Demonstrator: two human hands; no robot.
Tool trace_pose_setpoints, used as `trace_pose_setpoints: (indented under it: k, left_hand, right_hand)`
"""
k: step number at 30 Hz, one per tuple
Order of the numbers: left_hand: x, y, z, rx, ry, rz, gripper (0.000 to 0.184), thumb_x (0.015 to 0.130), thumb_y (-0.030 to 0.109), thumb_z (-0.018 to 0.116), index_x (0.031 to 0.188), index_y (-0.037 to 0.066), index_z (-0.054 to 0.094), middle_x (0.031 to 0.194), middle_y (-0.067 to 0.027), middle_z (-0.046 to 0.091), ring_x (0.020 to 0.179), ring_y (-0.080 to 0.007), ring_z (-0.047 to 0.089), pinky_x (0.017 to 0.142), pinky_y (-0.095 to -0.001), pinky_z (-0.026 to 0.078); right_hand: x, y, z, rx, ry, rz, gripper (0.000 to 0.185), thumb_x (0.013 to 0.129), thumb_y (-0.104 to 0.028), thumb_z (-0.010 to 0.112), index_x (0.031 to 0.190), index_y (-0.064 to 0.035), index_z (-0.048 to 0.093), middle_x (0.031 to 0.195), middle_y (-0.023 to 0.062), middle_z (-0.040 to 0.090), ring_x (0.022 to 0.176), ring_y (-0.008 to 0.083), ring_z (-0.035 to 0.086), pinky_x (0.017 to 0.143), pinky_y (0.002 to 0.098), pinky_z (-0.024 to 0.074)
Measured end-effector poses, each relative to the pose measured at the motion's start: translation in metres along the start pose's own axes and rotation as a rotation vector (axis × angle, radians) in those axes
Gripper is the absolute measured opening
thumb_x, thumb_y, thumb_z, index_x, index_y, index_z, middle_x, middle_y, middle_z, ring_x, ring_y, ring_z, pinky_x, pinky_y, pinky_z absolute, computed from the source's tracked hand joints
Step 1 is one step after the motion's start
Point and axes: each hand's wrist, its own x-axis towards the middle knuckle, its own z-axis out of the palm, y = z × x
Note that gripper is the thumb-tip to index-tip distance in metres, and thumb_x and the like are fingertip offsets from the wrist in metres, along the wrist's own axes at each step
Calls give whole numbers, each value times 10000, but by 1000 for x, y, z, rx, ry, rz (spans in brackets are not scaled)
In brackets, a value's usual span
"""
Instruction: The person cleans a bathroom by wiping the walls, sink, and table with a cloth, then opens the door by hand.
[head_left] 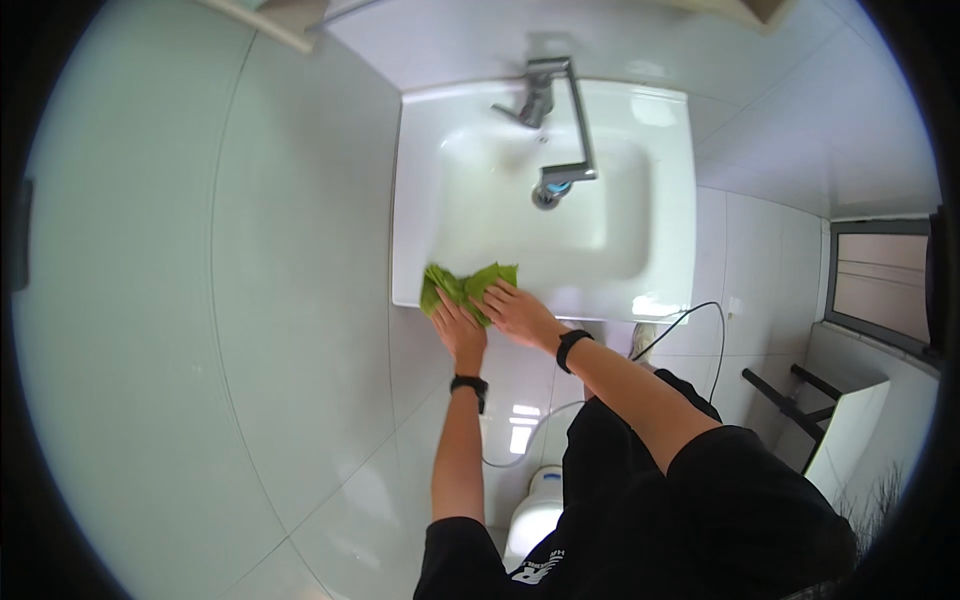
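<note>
Green cloth (449, 281) lies at the front-left corner of the sink (405, 200), beneath the open left hand (459, 333) and open right hand (524, 316); progress cannot be judged.

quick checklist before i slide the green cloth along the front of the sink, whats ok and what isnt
1. Left hand on the green cloth: ok, fingers rest on its left part.
2. Right hand on the cloth: ok, fingers on its right part.
3. Cloth spread flat: not ok, it is creased and bunched.
4. Front rim of the sink unobstructed to the cloth's right: ok, nothing seen lying there.
5. Faucet away from the hands: ok, it stands at the far side.
6. Cloth damp enough: cannot tell.
</note>
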Motion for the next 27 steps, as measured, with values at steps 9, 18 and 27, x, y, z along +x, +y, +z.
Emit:
trace_pose_setpoints:
  k: [9, 18, 27]
  left_hand:
    - [-10, 138, -94, -95, -186, 272, 433, 951, 192, 539, 1244, -126, 538, 1209, -295, 560, 1146, -468, 511, 1029, -542, 395]
    - [16, 169, -74, -289, -362, 437, 419, 978, 295, 568, 1169, -77, 586, 1135, -245, 613, 1102, -420, 557, 993, -505, 418]
    - [59, 219, -67, -264, -226, 477, 450, 985, 335, 559, 1115, -94, 585, 1093, -256, 585, 1070, -431, 536, 960, -502, 415]
  right_hand:
    - [-95, 46, -133, 102, 27, 16, 548, 880, -150, 595, 1413, -37, 530, 1273, 118, 587, 1286, 290, 507, 1156, 414, 367]
    - [-96, 79, -168, 176, 2, 543, 606, 922, -132, 586, 1492, -30, 408, 1331, 190, 554, 1290, 374, 512, 1102, 428, 427]
    - [-43, 139, -165, 169, 27, 538, 566, 991, -182, 525, 1516, -32, 374, 1387, 188, 523, 1368, 373, 447, 1142, 440, 390]
